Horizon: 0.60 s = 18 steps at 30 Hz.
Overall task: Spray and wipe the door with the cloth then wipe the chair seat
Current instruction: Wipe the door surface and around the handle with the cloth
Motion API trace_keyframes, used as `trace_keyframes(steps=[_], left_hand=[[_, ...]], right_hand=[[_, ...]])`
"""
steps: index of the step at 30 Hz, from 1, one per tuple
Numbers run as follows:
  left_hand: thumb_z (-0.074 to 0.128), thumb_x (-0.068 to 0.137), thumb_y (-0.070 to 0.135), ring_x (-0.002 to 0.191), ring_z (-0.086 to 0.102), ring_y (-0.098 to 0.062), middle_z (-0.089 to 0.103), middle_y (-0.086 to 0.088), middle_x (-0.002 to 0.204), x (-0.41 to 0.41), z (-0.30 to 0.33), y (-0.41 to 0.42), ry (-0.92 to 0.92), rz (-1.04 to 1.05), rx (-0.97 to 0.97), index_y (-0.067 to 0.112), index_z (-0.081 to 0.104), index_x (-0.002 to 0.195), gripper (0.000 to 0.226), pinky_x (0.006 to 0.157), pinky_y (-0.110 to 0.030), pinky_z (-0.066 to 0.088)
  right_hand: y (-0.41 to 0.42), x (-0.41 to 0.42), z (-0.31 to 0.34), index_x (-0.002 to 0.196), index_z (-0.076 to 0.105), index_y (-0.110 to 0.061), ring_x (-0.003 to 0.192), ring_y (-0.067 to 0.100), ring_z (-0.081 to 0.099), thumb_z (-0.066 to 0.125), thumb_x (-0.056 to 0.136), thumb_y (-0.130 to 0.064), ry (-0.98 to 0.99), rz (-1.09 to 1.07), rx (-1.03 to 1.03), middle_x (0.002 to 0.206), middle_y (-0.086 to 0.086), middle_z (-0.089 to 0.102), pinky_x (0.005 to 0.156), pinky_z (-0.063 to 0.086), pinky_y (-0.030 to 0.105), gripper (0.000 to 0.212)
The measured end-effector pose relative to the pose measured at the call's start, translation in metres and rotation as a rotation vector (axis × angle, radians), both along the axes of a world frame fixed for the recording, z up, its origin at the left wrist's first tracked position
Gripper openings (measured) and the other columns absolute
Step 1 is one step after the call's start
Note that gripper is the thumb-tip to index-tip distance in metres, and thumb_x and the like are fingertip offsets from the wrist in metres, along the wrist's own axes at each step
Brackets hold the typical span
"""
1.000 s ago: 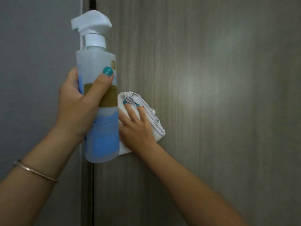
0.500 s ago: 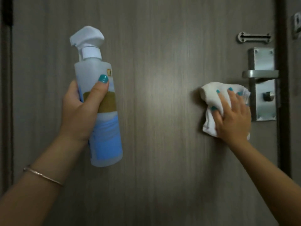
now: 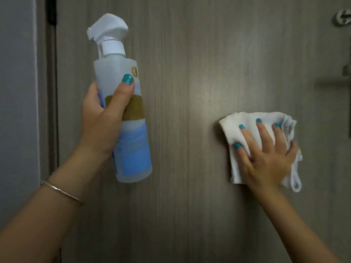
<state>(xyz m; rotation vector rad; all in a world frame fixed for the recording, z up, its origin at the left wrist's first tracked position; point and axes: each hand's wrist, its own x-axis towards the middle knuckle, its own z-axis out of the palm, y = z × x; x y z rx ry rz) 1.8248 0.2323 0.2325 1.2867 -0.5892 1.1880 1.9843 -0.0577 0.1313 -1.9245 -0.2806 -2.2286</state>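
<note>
A brown wood-grain door (image 3: pixel 190 73) fills the view. My left hand (image 3: pixel 102 120) grips a translucent spray bottle (image 3: pixel 131 145) with a white trigger head and a blue and gold label, held upright in front of the door's left part. My right hand (image 3: pixel 266 158) presses a folded white cloth (image 3: pixel 239 122) flat against the door with straight, spread fingers, at the right of the view. The chair is out of sight.
A metal door handle (image 3: pixel 334 85) and lock plate show blurred at the right edge, with a small metal latch (image 3: pixel 342 19) above. The door frame (image 3: pixel 51 92) and a grey wall (image 3: pixel 17 92) run down the left side.
My right hand slid the cloth from beside the bottle rightward to near the handle, then slightly back left and down. The view swung right, then back left. The left hand kept the bottle.
</note>
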Motion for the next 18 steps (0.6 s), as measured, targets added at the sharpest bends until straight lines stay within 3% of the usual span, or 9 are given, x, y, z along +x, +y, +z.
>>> trace_keyframes(steps=[5,10,12,14,18], left_hand=[[0.066,0.077,0.05,0.075,0.068,-0.007,0.067,0.006,0.087,-0.019,-0.001,0.046,-0.004,0.135,0.025,0.022,0.059,0.104,0.039,0.064,-0.026,0.058],[0.066,0.075,0.064,0.097,0.07,-0.027,0.069,-0.01,0.11,-0.043,-0.009,0.1,0.013,0.308,0.049,0.033,0.058,0.104,0.044,0.081,-0.046,0.06],[0.065,0.075,0.061,0.091,0.07,-0.017,0.07,0.0,0.1,-0.052,-0.017,0.112,0.016,0.31,0.05,0.035,0.058,0.101,0.037,0.078,-0.039,0.061],[0.064,0.076,0.055,0.084,0.068,-0.008,0.068,0.009,0.092,-0.059,-0.025,0.12,0.007,0.305,0.055,0.034,0.058,0.098,0.031,0.073,-0.03,0.06],[0.064,0.075,0.051,0.082,0.068,-0.009,0.069,0.008,0.09,-0.063,-0.037,0.126,0.019,0.285,0.046,0.03,0.059,0.101,0.034,0.07,-0.028,0.059]], right_hand=[[0.155,-0.014,-0.01,0.135,0.058,-0.042,0.134,0.037,0.046,0.046,0.099,-0.053,0.0,0.064,0.017,0.146,0.002,0.053,0.107,0.024,0.065,0.039],[0.319,-0.025,-0.023,0.129,0.064,-0.039,0.132,0.034,0.049,0.053,0.095,-0.049,0.011,0.274,-0.093,0.142,0.0,0.057,0.111,0.023,0.06,0.037],[0.371,-0.031,-0.033,0.131,0.056,-0.035,0.134,0.032,0.045,0.058,0.092,-0.044,0.031,0.339,-0.109,0.145,0.0,0.051,0.114,0.018,0.057,0.041],[0.405,-0.035,-0.046,0.134,0.045,-0.03,0.134,0.03,0.04,0.069,0.082,-0.042,0.058,0.346,-0.168,0.145,-0.001,0.041,0.115,0.015,0.054,0.059],[0.393,-0.028,-0.048,0.132,0.047,-0.025,0.129,0.033,0.044,0.071,0.08,-0.034,-0.005,0.345,-0.414,0.142,0.004,0.046,0.101,0.031,0.053,0.058]])
